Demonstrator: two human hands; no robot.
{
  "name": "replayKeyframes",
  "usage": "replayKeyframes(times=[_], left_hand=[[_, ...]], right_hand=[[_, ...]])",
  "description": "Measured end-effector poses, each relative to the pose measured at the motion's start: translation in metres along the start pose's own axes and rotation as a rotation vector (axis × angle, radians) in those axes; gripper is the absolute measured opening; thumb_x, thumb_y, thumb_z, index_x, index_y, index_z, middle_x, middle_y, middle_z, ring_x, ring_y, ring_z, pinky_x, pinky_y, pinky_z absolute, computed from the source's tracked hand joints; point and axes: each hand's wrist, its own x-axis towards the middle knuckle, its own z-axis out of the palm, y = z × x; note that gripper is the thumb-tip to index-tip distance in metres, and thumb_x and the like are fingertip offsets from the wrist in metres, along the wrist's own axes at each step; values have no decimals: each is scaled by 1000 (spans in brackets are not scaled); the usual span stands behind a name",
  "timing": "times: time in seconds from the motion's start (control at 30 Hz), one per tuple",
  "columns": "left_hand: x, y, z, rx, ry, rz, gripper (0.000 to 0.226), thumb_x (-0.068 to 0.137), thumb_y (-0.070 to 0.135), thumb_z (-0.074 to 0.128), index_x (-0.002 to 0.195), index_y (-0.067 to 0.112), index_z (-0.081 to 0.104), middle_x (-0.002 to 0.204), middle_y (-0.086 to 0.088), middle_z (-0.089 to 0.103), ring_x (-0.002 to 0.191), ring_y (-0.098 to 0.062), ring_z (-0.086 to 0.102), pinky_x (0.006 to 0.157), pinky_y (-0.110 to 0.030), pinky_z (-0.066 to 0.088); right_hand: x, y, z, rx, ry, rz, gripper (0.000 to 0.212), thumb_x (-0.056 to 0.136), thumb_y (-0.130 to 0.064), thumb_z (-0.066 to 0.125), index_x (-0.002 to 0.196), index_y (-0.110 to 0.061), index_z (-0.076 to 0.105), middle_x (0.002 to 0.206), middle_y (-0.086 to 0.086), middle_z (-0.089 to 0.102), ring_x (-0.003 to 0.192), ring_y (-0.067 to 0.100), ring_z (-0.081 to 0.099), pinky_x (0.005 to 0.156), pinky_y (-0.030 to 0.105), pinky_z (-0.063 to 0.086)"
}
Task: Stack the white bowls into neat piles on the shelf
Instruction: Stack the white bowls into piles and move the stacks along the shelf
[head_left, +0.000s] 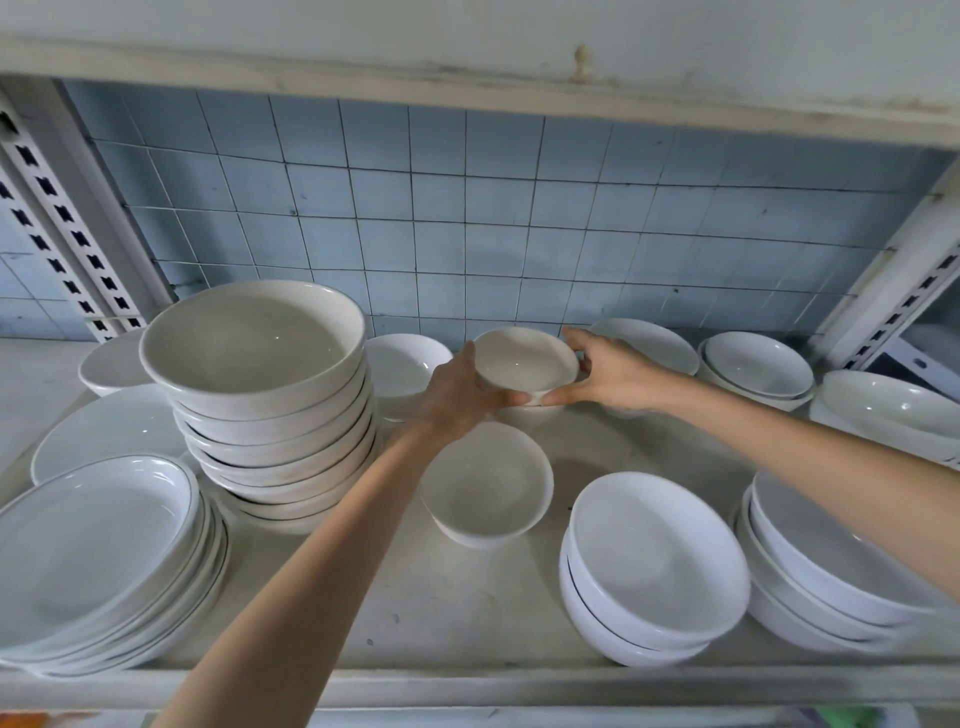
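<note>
Both my hands hold one small white bowl at the back middle of the shelf. My left hand grips its left side and my right hand grips its right side, fingers curled round the rim. It sits on or just above another small bowl, mostly hidden beneath. A single small bowl stands in front of them. A tall pile of large bowls rises at the left.
Oval plates are piled at the front left. Two stacks of wide bowls stand at the front right, with more bowls along the back. A blue tiled wall closes the rear; an upper shelf hangs overhead.
</note>
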Motion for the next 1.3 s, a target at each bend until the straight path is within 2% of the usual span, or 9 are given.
replayKeyframes(times=[0.2, 0.33, 0.43, 0.53, 0.7, 0.93, 1.07, 1.17, 1.3], left_hand=[[0, 3, -4, 71, -66, 4, 45, 67, 29, 85, 101, 25, 56, 92, 8, 61, 84, -11, 53, 56, -1, 37], [5, 0, -2, 159, -118, 18, 100, 39, 74, 79, 121, 21, 56, 114, 1, 65, 106, -15, 60, 88, -28, 51], [-2, 19, 0, 273, -150, 60, 105, 59, 60, 79, 139, 6, 35, 141, -10, 39, 128, -25, 42, 106, -41, 38], [-1, 33, 11, 338, -122, 158, 95, 80, 46, 67, 142, -5, 16, 152, -18, 15, 139, -31, 23, 111, -34, 23], [12, 65, 31, 329, -174, 272, 88, 88, 42, 60, 147, -1, 9, 157, -12, 8, 145, -20, 13, 100, -17, 10], [35, 91, 55, 475, -352, 235, 90, 77, 43, 73, 142, 3, 25, 145, -13, 34, 129, -26, 39, 92, -24, 31], [51, 99, 64, 577, -364, 218, 107, 70, 50, 76, 146, 4, 16, 146, -11, 34, 128, -26, 39, 91, -29, 34], [59, 103, 68, 621, -373, 160, 114, 67, 53, 77, 148, 6, 10, 148, -9, 32, 129, -27, 39, 98, -35, 36], [69, 101, 75, 594, -372, 130, 104, 61, 49, 83, 139, 11, 26, 132, -3, 45, 109, -19, 46, 88, -31, 40]], right_hand=[[-13, -2, 0, 26, 9, 0, 43, 65, -41, 82, 91, -28, 50, 80, -16, 54, 73, 2, 52, 63, 17, 38], [-23, -5, -6, 95, -58, 9, 71, 67, -36, 82, 125, -20, 44, 114, -5, 60, 104, 8, 60, 94, 29, 48], [-36, -7, -25, 128, -113, 19, 53, 76, -22, 77, 120, -23, 48, 110, -11, 60, 94, -5, 59, 88, 13, 45], [-52, 2, -49, 201, 29, 78, 50, 78, -18, 73, 124, -14, 53, 123, 2, 59, 108, 12, 58, 96, 20, 42], [-74, 29, -75, 231, 256, 122, 41, 78, -20, 73, 116, -13, 59, 117, 3, 62, 105, 13, 59, 100, 27, 43], [-82, 70, -81, 149, 168, 245, 76, 78, -33, 73, 140, -9, 34, 142, 8, 42, 130, 18, 42, 108, 29, 34], [-74, 71, -83, 69, 63, 254, 44, 78, -44, 72, 99, -15, 46, 91, 2, 50, 92, 24, 54, 80, 35, 42], [-63, 82, -82, 97, -28, 231, 58, 69, -55, 76, 105, -17, 50, 100, -5, 63, 93, 15, 61, 84, 36, 51], [-60, 68, -82, 225, -87, 181, 24, 83, -27, 71, 96, -31, 52, 94, 0, 62, 85, 14, 54, 73, 34, 44]])
